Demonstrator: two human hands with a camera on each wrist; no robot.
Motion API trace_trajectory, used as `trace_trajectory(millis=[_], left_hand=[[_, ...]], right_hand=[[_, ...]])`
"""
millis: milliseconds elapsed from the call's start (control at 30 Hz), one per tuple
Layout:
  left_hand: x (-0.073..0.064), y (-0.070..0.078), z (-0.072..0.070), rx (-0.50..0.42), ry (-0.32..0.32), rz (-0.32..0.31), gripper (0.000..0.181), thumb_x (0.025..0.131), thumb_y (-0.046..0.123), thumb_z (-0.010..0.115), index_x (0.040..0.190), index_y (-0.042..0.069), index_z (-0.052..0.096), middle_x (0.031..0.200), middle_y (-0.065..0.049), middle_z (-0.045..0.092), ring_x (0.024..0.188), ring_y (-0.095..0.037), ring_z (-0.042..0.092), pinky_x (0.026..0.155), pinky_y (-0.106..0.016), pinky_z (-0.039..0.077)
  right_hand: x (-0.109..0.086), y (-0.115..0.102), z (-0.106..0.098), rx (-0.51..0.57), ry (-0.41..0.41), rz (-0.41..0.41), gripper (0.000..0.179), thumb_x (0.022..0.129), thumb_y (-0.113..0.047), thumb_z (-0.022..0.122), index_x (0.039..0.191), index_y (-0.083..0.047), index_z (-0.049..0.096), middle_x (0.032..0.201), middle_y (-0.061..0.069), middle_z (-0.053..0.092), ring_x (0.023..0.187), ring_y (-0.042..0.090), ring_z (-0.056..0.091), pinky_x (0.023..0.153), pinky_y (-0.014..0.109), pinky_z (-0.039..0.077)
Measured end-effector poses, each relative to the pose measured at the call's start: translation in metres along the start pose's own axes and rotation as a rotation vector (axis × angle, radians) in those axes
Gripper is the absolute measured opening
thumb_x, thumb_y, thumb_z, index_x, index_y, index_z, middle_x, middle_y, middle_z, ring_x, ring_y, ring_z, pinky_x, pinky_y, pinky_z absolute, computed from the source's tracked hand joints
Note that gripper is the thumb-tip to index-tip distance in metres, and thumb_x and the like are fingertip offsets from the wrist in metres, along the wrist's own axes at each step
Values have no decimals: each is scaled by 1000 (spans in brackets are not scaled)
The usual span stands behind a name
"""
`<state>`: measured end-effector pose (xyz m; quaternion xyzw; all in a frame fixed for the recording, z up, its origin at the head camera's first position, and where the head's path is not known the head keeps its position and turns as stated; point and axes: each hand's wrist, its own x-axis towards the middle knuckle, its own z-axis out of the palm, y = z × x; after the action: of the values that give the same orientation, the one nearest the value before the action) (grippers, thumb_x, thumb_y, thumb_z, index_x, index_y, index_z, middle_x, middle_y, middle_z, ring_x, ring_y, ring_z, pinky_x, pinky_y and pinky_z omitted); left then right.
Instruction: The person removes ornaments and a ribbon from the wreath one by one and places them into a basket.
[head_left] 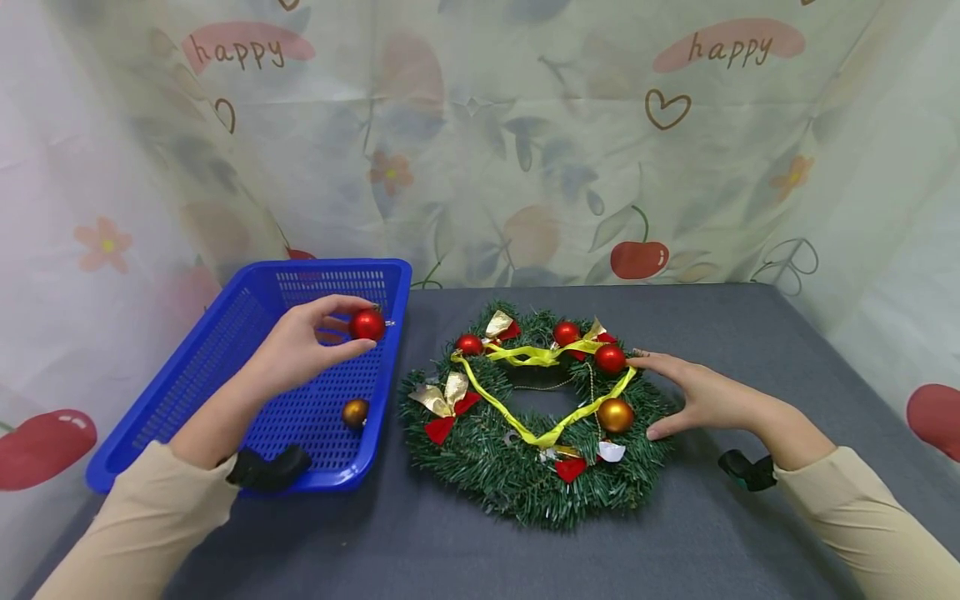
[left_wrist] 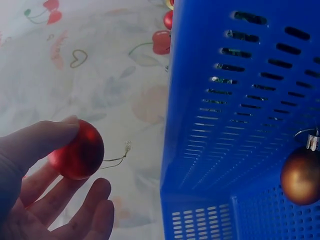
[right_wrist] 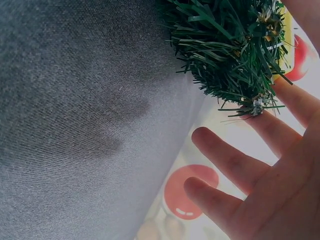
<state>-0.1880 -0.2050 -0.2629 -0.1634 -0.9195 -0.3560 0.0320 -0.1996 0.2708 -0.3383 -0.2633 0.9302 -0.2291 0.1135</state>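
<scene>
My left hand (head_left: pixel 311 337) pinches a shiny red bauble (head_left: pixel 367 324) between thumb and fingers, above the right side of a blue plastic basket (head_left: pixel 247 300). In the left wrist view a thin wire loop trails from the held red bauble (left_wrist: pixel 82 150). A gold bauble (head_left: pixel 356 412) lies in the basket. The green wreath (head_left: pixel 480 475) rests on the table, with a yellow ribbon (head_left: pixel 495 406), bows, red baubles and a gold bauble (head_left: pixel 615 415) on it. My right hand (head_left: pixel 701 396), fingers spread, is at the wreath's right edge, fingertips touching its needles near a red bauble (head_left: pixel 611 358).
A grey cloth covers the table (head_left: pixel 720 325). A printed curtain (head_left: pixel 480 150) hangs behind and at both sides. The basket's right rim stands close to the wreath's left edge. A black strap (head_left: pixel 270 468) sits on my left wrist, another strap (head_left: pixel 746 471) on my right.
</scene>
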Motion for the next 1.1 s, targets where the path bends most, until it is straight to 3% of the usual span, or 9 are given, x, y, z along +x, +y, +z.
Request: trace_trajectory(millis=[300,433,633,1100], left_hand=[[2,-7,-3,-4,-93,28,44,85,19,68,126,6,56,124,-19,59,105,-37,62,88,-46,53],[4,-11,-4,-8,-139,29,44,85,18,68,126,6,56,122,-20,59,104,-37,63,85,-45,54],[5,-17,-6,-12,-206,3,46,84,17,70,126,6,55,124,-21,57,104,-36,64,84,-44,54],[10,-33,-6,-10,-291,-53,48,85,23,69,127,4,55,128,-22,56,109,-39,61,86,-45,53]], right_hand=[[0,-1,-1,-5,-1,-4,91,70,-47,77,141,-7,37,149,26,27,134,49,27,100,66,31],[0,0,-1,-6,-2,-9,91,70,-48,77,141,-8,38,149,25,27,134,48,27,100,66,31],[0,1,-1,-8,1,-7,91,69,-49,77,141,-7,38,149,25,28,134,48,28,100,66,31],[0,1,1,0,1,-9,91,70,-47,77,141,-7,37,149,26,27,134,49,27,99,66,31]])
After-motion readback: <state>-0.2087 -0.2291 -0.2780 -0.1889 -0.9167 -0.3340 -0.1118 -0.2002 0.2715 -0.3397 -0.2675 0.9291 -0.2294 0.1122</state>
